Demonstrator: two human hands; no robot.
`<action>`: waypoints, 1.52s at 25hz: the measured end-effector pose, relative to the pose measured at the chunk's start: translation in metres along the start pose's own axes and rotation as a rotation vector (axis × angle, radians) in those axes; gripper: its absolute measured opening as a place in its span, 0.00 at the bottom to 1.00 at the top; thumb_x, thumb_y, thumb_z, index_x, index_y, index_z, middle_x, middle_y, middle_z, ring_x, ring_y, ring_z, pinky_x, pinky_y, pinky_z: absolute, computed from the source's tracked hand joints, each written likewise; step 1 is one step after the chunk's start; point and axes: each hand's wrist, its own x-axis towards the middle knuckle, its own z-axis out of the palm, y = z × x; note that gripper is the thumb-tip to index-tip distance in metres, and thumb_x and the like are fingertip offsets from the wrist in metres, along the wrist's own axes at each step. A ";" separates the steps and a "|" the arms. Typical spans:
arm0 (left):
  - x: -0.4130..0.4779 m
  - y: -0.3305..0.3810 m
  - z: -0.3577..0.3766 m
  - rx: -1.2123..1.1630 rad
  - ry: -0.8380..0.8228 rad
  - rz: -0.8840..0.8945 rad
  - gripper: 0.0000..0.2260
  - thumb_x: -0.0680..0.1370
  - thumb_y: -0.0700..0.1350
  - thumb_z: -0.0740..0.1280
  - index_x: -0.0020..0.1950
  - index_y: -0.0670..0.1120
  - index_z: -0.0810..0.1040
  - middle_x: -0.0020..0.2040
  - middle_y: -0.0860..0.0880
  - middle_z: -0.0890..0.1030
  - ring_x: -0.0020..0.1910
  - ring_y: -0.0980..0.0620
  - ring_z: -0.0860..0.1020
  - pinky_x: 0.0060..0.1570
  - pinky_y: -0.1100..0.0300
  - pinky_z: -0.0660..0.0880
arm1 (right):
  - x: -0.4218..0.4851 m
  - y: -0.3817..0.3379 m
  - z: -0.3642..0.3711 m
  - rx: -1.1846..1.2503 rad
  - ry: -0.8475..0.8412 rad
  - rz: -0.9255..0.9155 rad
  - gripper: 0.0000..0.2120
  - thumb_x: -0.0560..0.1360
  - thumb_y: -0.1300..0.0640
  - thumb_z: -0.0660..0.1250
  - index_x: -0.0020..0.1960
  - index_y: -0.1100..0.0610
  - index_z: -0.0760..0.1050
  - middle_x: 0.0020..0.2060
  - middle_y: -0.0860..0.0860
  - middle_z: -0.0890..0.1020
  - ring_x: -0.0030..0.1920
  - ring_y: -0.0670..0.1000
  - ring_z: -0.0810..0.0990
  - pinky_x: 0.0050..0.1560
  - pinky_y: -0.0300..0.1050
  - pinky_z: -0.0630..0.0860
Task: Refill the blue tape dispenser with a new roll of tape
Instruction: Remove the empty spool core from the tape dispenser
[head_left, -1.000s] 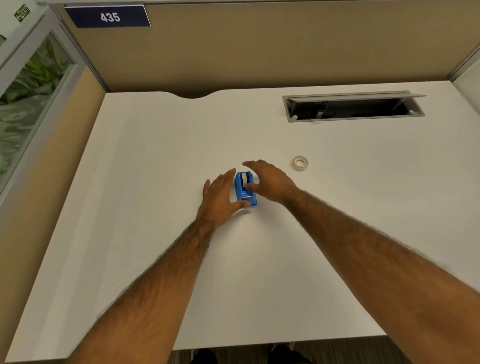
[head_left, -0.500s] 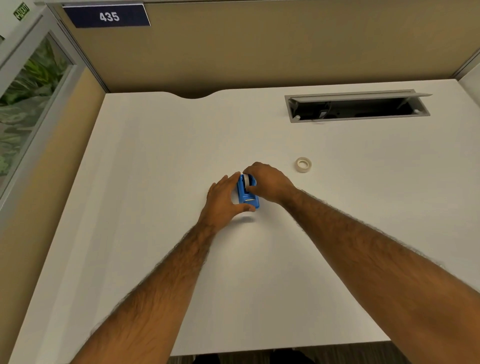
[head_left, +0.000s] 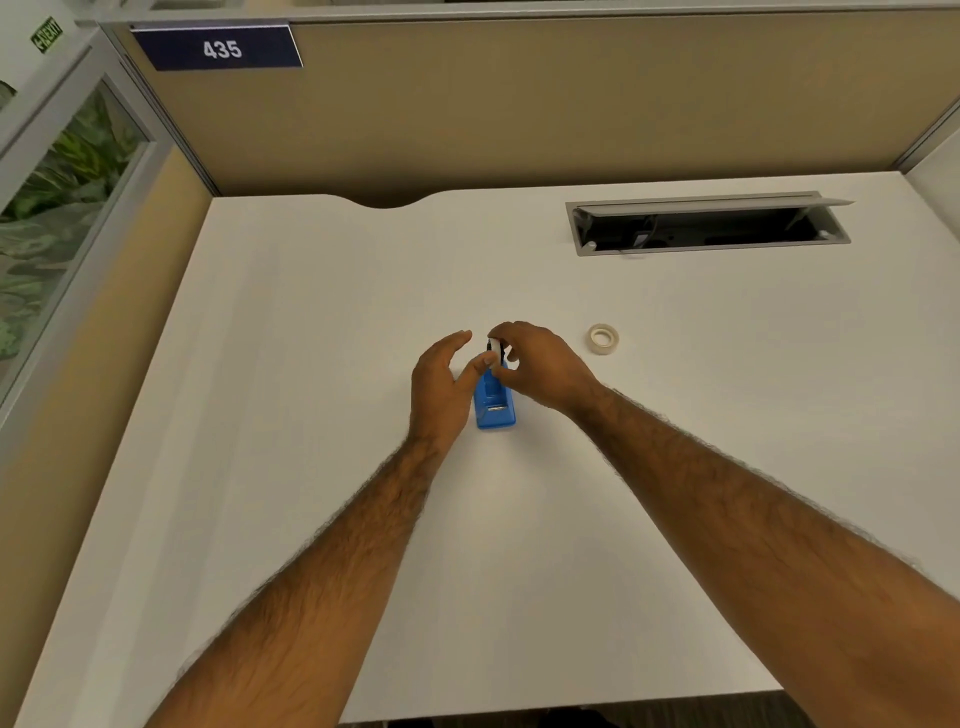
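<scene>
The blue tape dispenser (head_left: 495, 404) stands on the white desk (head_left: 322, 364), its cutter end toward me. My left hand (head_left: 440, 387) is at its left side, with the thumb pressed on the body and the fingers lifted apart above it. My right hand (head_left: 543, 364) reaches in from the right. Its fingertips pinch a white roll on a dark hub (head_left: 496, 349) at the dispenser's far end, raised a little above the blue body. A separate cream tape roll (head_left: 603, 339) lies flat on the desk to the right of my right hand.
An open cable hatch (head_left: 706, 228) with a raised lid is set into the desk at the back right. Tan partition walls (head_left: 519, 114) close the back and left. The desk's front edge runs near my elbows.
My right hand has closed on the roll at the dispenser's far end and lifted it slightly. My left fingers have come off the dispenser, leaving the thumb on it.
</scene>
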 end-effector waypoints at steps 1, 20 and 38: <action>0.001 0.005 0.002 -0.029 0.005 -0.021 0.22 0.77 0.51 0.71 0.70 0.46 0.76 0.69 0.49 0.78 0.68 0.52 0.74 0.66 0.59 0.72 | -0.001 -0.002 -0.001 0.031 0.011 -0.003 0.19 0.75 0.57 0.71 0.64 0.57 0.75 0.57 0.53 0.82 0.51 0.52 0.80 0.50 0.40 0.74; 0.013 0.018 -0.006 -0.350 -0.002 -0.111 0.10 0.76 0.44 0.74 0.54 0.43 0.82 0.48 0.49 0.86 0.47 0.52 0.86 0.51 0.58 0.82 | -0.006 -0.019 -0.010 0.567 0.168 0.185 0.16 0.75 0.60 0.72 0.62 0.62 0.80 0.54 0.56 0.85 0.52 0.52 0.84 0.54 0.40 0.80; 0.125 0.011 0.025 0.083 -0.087 0.023 0.21 0.77 0.43 0.72 0.70 0.44 0.76 0.68 0.46 0.79 0.65 0.48 0.78 0.65 0.59 0.72 | 0.004 -0.008 0.014 0.496 0.199 0.382 0.11 0.76 0.60 0.69 0.58 0.60 0.81 0.53 0.54 0.85 0.51 0.51 0.82 0.58 0.44 0.79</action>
